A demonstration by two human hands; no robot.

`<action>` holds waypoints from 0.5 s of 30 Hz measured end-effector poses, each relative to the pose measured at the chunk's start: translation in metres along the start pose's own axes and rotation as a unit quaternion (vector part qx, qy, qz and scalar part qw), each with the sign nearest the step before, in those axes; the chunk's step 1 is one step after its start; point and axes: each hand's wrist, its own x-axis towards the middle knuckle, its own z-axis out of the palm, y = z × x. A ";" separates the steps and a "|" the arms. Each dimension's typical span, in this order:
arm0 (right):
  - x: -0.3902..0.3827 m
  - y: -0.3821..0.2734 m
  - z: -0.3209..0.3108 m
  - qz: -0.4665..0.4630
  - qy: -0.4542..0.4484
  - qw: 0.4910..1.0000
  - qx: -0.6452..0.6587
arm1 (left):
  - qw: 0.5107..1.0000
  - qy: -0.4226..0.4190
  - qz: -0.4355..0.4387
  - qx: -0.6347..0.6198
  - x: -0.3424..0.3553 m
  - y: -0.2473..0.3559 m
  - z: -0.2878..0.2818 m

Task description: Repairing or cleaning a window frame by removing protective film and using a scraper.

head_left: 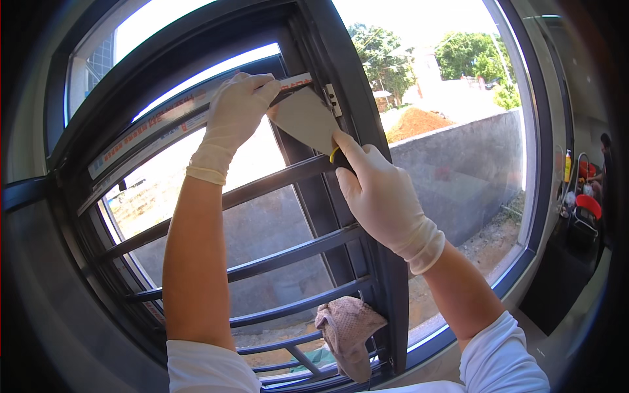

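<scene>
My left hand (237, 114), in a white glove, curls its fingers over the upper bar (157, 124) of a dark window frame. A whitish protective film with red print covers that bar and shows again as a short strip (298, 80) right of my fingers. My gloved right hand (383, 193) grips a putty knife (304, 118) by its handle, mostly hidden in my palm. Its broad pale blade points up and left, its edge close to the bar beside my left hand. A metal hinge (333, 99) sits on the frame just right of the blade.
Dark horizontal grille bars (288, 253) cross the window below my hands. A crumpled pinkish-brown cloth (350, 334) hangs over the lower bars. Behind the glass stands a grey wall (458, 164), with a reddish soil heap (416, 124) beyond. At far right are a red stool (588, 204) and another person (607, 170).
</scene>
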 end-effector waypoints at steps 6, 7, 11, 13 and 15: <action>-0.065 0.034 0.009 -0.065 0.168 0.975 0.130 | 0.988 0.084 -0.016 -0.127 -0.003 0.001 0.004; -0.077 0.039 0.017 -0.066 0.166 0.975 0.133 | 0.988 0.085 -0.019 -0.124 -0.005 0.002 0.008; -0.103 0.041 0.030 0.148 0.148 0.888 0.410 | 0.992 0.108 0.071 0.004 -0.004 0.028 0.030; -0.102 0.040 0.036 0.125 0.185 0.879 0.421 | 0.997 0.069 -0.011 0.042 0.002 0.043 0.032; -0.103 0.042 0.040 0.114 0.189 0.884 0.413 | 0.997 0.067 -0.010 0.029 0.004 0.037 0.031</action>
